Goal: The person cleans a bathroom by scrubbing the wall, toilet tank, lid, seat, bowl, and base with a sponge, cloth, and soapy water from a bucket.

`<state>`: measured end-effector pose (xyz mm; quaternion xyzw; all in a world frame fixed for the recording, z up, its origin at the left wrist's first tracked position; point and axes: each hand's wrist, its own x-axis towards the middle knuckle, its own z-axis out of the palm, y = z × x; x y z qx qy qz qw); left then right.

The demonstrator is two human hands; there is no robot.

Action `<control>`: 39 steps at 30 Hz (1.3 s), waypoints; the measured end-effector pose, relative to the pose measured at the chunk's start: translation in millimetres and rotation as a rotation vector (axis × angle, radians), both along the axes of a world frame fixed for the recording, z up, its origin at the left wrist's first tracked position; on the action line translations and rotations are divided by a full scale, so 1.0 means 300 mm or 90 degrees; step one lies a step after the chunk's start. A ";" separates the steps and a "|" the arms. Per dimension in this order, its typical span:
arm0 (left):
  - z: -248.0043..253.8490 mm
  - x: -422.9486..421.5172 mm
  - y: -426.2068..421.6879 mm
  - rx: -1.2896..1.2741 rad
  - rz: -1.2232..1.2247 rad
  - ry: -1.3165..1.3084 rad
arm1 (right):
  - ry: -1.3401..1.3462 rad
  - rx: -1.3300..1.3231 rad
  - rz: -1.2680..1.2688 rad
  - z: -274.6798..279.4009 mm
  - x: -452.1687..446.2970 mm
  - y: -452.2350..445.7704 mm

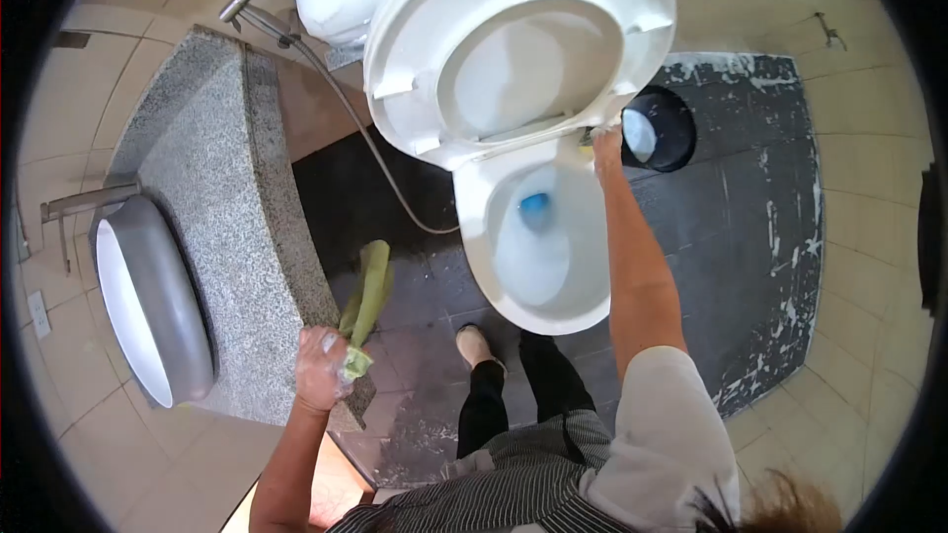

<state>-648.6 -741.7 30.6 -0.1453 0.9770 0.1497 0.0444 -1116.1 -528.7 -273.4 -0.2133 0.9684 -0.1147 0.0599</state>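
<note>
A white toilet stands with its seat and lid raised and blue water in the bowl. My right hand is at the right rear rim, near the seat hinge, its fingers closed on a small yellowish thing that is mostly hidden. On the left, my left hand is wrapped round a green cloth by the corner of the granite counter. The cloth hangs out beyond the fingers, over the dark floor. Something whitish and clear covers part of that hand.
A black bin stands right of the toilet. The granite counter bears an oval basin with a tap. A bidet sprayer hangs on the wall, its hose looping down beside the toilet.
</note>
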 end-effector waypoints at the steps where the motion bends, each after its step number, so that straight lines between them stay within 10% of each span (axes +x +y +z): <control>1: -0.002 0.004 0.000 -0.027 -0.011 0.002 | 0.010 0.214 0.081 -0.031 0.008 -0.011; 5: 0.016 0.010 -0.008 -0.025 -0.020 -0.060 | -0.002 0.524 0.216 0.007 -0.042 -0.039; 10: 0.035 0.018 -0.019 -0.032 -0.014 -0.038 | -0.143 -0.845 -0.130 0.180 -0.144 0.010; 12: 0.038 0.018 -0.021 -0.013 -0.023 -0.062 | -0.422 -0.804 -0.145 0.294 -0.236 0.035; 15: 0.062 0.002 -0.026 -0.012 -0.024 0.001 | -0.330 -0.615 -0.012 0.134 -0.437 0.119; 17: 0.057 0.018 -0.025 -0.014 -0.023 0.023 | -0.492 -0.524 -0.007 0.341 -0.290 0.086; 20: 0.045 0.027 -0.034 0.018 -0.004 0.018 | -0.203 -0.147 0.200 0.341 -0.243 0.058; 22: 0.047 0.036 -0.037 0.010 -0.031 0.017 | -0.757 -0.917 -0.507 0.300 -0.296 0.023; 23: 0.043 0.041 -0.034 0.015 -0.029 0.006 | -0.816 -0.947 -0.425 0.278 -0.362 0.065; 25: 0.038 0.036 -0.035 0.009 -0.033 0.002 | -0.562 -0.847 -0.108 0.445 -0.353 0.099; 26: 0.041 0.035 -0.035 0.014 -0.034 -0.003 | -0.549 -0.966 -0.329 0.649 -0.272 0.032; 29: 0.054 0.026 -0.029 0.034 -0.015 -0.006 | -0.285 -0.918 -0.033 0.930 -0.222 -0.099; 35: 0.058 0.025 -0.023 0.013 -0.032 0.043 | 0.601 -0.414 0.166 1.270 0.193 -0.528; 39: 0.052 0.024 -0.017 -0.016 -0.038 0.033 | 0.578 -0.317 0.230 1.243 0.428 -0.642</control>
